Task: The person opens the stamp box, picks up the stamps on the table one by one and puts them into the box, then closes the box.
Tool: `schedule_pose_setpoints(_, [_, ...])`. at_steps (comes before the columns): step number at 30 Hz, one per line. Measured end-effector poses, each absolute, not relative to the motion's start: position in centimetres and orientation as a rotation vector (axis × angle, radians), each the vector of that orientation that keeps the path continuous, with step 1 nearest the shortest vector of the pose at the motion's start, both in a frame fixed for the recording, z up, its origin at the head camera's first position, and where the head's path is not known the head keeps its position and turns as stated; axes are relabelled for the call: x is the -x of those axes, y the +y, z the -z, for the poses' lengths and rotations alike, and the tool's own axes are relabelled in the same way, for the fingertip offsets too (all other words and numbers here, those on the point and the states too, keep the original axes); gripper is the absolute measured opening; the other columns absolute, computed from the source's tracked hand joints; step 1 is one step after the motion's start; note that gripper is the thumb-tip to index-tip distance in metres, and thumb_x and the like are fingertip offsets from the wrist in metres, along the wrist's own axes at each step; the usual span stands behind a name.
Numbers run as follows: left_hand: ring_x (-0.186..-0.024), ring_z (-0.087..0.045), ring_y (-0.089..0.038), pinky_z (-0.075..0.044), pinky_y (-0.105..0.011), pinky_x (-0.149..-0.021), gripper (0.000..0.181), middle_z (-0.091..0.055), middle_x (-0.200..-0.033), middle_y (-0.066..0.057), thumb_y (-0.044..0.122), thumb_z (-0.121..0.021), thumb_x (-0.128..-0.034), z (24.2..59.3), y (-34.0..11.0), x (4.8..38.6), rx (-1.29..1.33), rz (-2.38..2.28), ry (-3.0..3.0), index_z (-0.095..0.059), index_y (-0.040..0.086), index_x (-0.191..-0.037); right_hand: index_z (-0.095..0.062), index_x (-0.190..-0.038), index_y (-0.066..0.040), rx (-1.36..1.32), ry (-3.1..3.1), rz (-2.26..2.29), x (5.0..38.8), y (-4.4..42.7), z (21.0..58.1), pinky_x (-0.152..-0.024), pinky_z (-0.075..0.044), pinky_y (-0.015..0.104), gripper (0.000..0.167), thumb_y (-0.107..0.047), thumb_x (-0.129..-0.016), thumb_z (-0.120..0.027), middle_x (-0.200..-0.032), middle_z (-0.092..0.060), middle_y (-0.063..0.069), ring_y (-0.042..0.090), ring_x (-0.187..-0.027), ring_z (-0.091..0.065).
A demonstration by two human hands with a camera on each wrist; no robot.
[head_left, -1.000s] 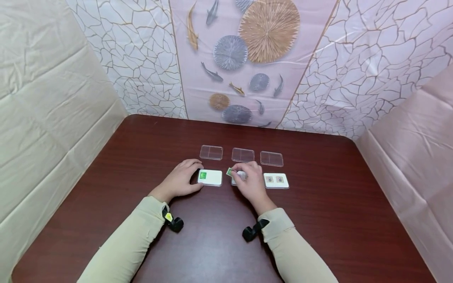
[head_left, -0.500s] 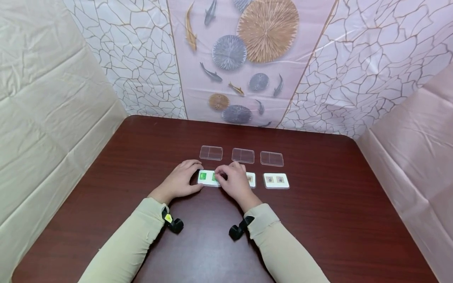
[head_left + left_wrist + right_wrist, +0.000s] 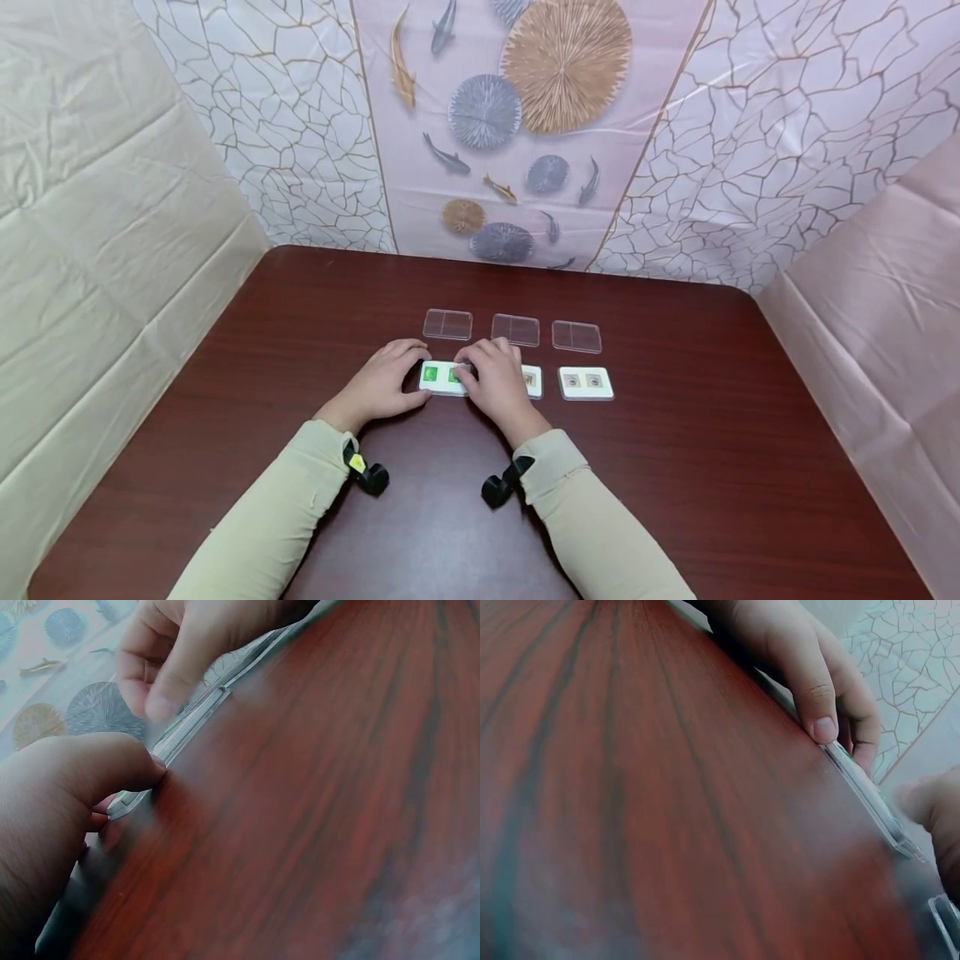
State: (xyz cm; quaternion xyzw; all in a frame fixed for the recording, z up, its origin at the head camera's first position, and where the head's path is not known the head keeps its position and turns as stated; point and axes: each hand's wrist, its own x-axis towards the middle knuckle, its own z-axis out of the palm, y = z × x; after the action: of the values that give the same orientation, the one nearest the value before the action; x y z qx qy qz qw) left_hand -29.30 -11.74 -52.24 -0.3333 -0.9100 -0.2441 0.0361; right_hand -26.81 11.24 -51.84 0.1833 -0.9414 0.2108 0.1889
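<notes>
A flat white case (image 3: 442,389) with a clear rim lies on the table, bearing two small green stamp-like squares. My left hand (image 3: 384,377) holds its left end, thumb at the near edge and fingers at the far edge. The left square (image 3: 430,373) lies in plain view. Over the case's right end is my right hand (image 3: 495,379); its thumb touches the right green square (image 3: 453,374), partly hidden beneath it. The fingertips stand apart from the thumb. In the left wrist view the left thumb (image 3: 124,761) presses the case's edge (image 3: 187,727).
A second white case (image 3: 534,380) with a brownish square is partly covered by the right hand. A third case (image 3: 586,395) holds two brownish squares. Behind them lie three clear lids (image 3: 447,323) in a row. The dark red table (image 3: 675,467) meets patterned cloth at its back edge.
My right hand has carried the second green square from above the middle case leftward onto the left case. Its fingers have since spread slightly. The left hand has stayed in place.
</notes>
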Motion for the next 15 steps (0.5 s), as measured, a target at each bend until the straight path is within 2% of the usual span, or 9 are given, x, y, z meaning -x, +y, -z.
schedule_pose_setpoints(4, [-0.134, -0.045, -0.031, -0.035, -0.053, -0.111, 0.056, -0.053, -0.141, -0.013, 0.036, -0.074, -0.0822, 52.2, -11.8, 29.4, 1.023, 0.738, -2.795, -0.062, 0.007, -0.128, -0.074, -0.107, -0.019, -0.455, -2.641, -0.740, 27.8, 11.7, 50.7, -0.101, -0.035, 0.052, 0.018, -0.032, -0.097, -0.069, -0.112, -0.071, 0.000, 0.027, -0.112, -0.054])
schedule_pose_setpoints(7, [-0.134, -0.045, -0.031, -0.035, -0.053, -0.111, 0.056, -0.053, -0.141, -0.013, 0.037, -0.074, -0.0823, 52.2, -11.7, 29.5, 1.023, 0.737, -2.798, -0.062, 0.007, -0.128, -0.070, -0.124, -0.017, -0.396, -2.729, -0.772, 29.6, 12.3, 49.3, -0.109, -0.029, 0.053, 0.032, -0.034, -0.097, -0.067, -0.127, -0.068, 0.002, 0.029, -0.124, -0.051])
schedule_pose_setpoints(11, [-0.134, -0.045, -0.031, -0.035, -0.052, -0.111, 0.057, -0.053, -0.140, -0.012, 0.037, -0.075, -0.0818, 52.3, -11.7, 29.6, 1.014, 0.732, -2.794, -0.062, 0.007, -0.129, -0.052, -0.148, -0.016, -0.455, -2.927, -0.634, 32.6, 12.7, 48.2, -0.116, -0.022, 0.055, 0.058, -0.041, -0.098, -0.065, -0.149, -0.053, 0.005, 0.031, -0.140, -0.039])
schedule_pose_setpoints(15, [-0.133, -0.046, -0.030, -0.035, -0.051, -0.111, 0.057, -0.054, -0.139, -0.012, 0.037, -0.076, -0.0814, 52.4, -11.7, 29.6, 1.008, 0.720, -2.792, -0.062, 0.007, -0.129, -0.035, -0.159, -0.017, -0.595, -3.084, -0.447, 34.4, 12.6, 48.6, -0.119, -0.018, 0.056, 0.075, -0.049, -0.097, -0.062, -0.161, -0.036, 0.006, 0.031, -0.150, -0.025])
